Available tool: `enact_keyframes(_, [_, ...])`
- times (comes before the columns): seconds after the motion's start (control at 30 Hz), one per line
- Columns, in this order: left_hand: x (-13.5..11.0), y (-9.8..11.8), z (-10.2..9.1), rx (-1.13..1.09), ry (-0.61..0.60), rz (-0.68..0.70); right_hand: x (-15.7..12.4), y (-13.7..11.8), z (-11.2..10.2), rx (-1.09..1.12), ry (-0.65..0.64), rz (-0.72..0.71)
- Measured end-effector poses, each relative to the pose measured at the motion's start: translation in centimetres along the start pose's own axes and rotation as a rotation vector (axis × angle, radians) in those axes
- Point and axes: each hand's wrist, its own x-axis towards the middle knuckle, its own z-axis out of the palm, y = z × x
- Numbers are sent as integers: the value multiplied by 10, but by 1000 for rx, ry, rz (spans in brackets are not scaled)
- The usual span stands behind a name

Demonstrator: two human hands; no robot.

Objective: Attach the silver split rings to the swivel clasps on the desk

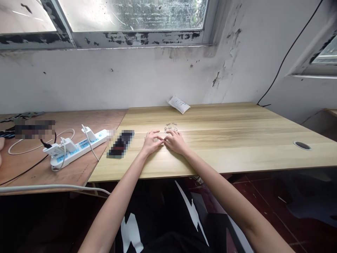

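My left hand (152,142) and my right hand (175,141) meet low over the wooden table. Thumb and forefinger are pinched on each, and the fingertips nearly touch. Whatever lies between them is too small and too hidden to make out. Just beyond the fingers, several small shiny pieces, metal by the look of them (170,128), lie in a loose group. My right fingers partly cover the nearest ones.
A white packet (179,104) lies at the table's (237,140) back edge. To the left are a blurred-out dark flat object (121,144) and a white power strip (81,149) with plugs and cables. A round cable hole (302,146) sits at the right.
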Motion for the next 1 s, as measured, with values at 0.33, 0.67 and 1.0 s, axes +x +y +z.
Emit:
enact_keyframes(0.33, [0,-7,-1,-67,47,15,1,-6,-2,33,24,-56])
enact_keyframes(0.67, [-1,-3,-12,-128,-14,68,1,-2,-4,226,66,-17])
enact_keyframes(1.0, [-8,8,-5,366,47,322,4,1,-5,336,-6,86])
